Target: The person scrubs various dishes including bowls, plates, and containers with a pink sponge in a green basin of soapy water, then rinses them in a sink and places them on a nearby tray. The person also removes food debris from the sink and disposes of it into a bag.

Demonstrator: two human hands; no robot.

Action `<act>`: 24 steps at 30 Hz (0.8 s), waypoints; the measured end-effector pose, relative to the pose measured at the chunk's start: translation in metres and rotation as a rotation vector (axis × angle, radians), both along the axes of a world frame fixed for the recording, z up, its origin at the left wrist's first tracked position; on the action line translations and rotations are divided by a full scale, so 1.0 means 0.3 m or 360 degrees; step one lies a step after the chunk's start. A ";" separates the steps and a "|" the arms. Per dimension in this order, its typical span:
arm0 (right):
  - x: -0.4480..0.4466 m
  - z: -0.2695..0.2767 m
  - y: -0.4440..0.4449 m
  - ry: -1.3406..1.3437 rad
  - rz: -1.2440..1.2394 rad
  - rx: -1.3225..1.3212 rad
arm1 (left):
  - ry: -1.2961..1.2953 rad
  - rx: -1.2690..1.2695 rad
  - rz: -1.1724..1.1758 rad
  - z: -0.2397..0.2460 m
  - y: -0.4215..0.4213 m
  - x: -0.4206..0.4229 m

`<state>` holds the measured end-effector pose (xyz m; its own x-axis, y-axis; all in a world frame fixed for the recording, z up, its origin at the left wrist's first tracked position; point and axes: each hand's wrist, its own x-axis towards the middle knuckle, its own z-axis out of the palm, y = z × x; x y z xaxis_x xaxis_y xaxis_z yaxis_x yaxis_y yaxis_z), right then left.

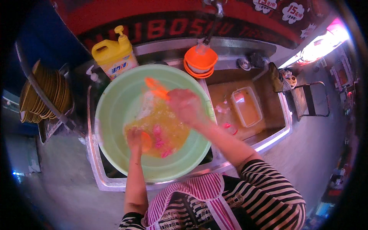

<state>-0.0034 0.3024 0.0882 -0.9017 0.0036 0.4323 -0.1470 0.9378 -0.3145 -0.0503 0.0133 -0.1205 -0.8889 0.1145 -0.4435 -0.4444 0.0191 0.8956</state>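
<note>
A large pale green plastic basin (113,149) holds cloudy yellowish water (172,129) with a patch of foam. My left hand (134,139) is down at the water on the left, gripping a round orange object (146,142) that looks like a bowl and lies partly in the water. Over the basin's far right part, my right hand (185,105) is blurred by motion. Held in it is an orange thing (156,87), too smeared to name exactly. Bright pink material (159,141), perhaps a cloth or mesh, shows in the water between the hands.
Behind the basin stands a yellow detergent jug (115,57) with a pump. Orange bowls (201,60) are stacked under the faucet. The right sink compartment (212,86) holds brownish water and a clear plastic container (247,106). Several stacked yellowish dishes (47,92) stand left, near a curved metal bar (43,92).
</note>
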 end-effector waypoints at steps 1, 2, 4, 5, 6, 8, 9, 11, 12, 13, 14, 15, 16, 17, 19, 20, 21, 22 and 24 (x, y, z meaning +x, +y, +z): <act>-0.021 0.051 0.088 0.0186 0.0009 0.0305 | 0.0272 -0.0360 -0.0070 -0.037 -0.028 -0.020; -0.045 0.085 0.151 0.0245 -0.0049 0.0389 | 0.0574 -0.0754 -0.0173 -0.073 -0.060 -0.030; -0.076 0.116 0.271 0.0279 -0.0103 0.0558 | 0.0922 -0.1609 -0.0405 -0.135 -0.115 -0.031; -0.085 0.122 0.321 0.0255 -0.0095 0.0662 | 0.0980 -0.1719 -0.0404 -0.162 -0.127 -0.031; -0.088 0.123 0.361 0.0148 -0.0139 0.0746 | 0.1034 -0.1827 -0.0404 -0.182 -0.133 -0.034; -0.104 0.126 0.407 0.0196 -0.0175 0.0907 | 0.0901 -0.1838 -0.0512 -0.195 -0.125 -0.039; -0.113 0.132 0.415 -0.0034 -0.0289 0.0987 | 0.0712 -0.1733 -0.0606 -0.192 -0.108 -0.049; -0.129 0.148 0.414 -0.0177 -0.0407 0.1049 | 0.0712 -0.1701 -0.0602 -0.165 -0.057 -0.061; -0.135 0.156 0.403 -0.0301 -0.0466 0.1042 | 0.0894 -0.1791 -0.0529 -0.141 -0.034 -0.054; -0.134 0.154 0.391 -0.0374 -0.0390 0.0952 | 0.0743 -0.1740 -0.0654 -0.123 -0.022 -0.046; -0.134 0.150 0.373 -0.0309 -0.0458 0.0837 | 0.0670 -0.1866 -0.0577 -0.094 0.014 -0.043; -0.125 0.125 0.347 0.0123 -0.0286 0.0749 | 0.0590 -0.1986 -0.0501 -0.081 0.033 -0.025; -0.106 0.084 0.308 0.0117 -0.0207 0.0606 | 0.0455 -0.2000 -0.0546 -0.070 0.040 -0.002; -0.080 0.038 0.273 0.0239 -0.0140 0.0487 | 0.0344 -0.2001 -0.0595 -0.074 0.052 0.012; -0.029 -0.128 0.136 -0.0378 0.0011 0.0163 | 0.0164 -0.1920 -0.0723 -0.108 0.045 0.028; -0.002 -0.212 0.063 -0.0637 0.0181 0.0062 | 0.0088 -0.1851 -0.0803 -0.134 0.034 0.028; 0.023 -0.301 -0.026 -0.0764 0.0230 0.0032 | 0.0012 -0.1781 -0.0884 -0.167 0.021 0.026; 0.039 -0.386 -0.123 -0.0947 0.0247 0.0058 | 0.0047 -0.1616 -0.0813 -0.200 0.005 0.024; 0.069 -0.494 -0.262 -0.1588 0.0432 0.0136 | -0.0005 -0.1270 -0.0638 -0.242 -0.031 0.018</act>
<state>0.0172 0.2238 -0.0600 -0.8158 -0.2490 -0.5220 -0.0663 0.9369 -0.3433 -0.0449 0.0040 -0.1931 -0.8471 0.0726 -0.5265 -0.2727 0.7909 0.5478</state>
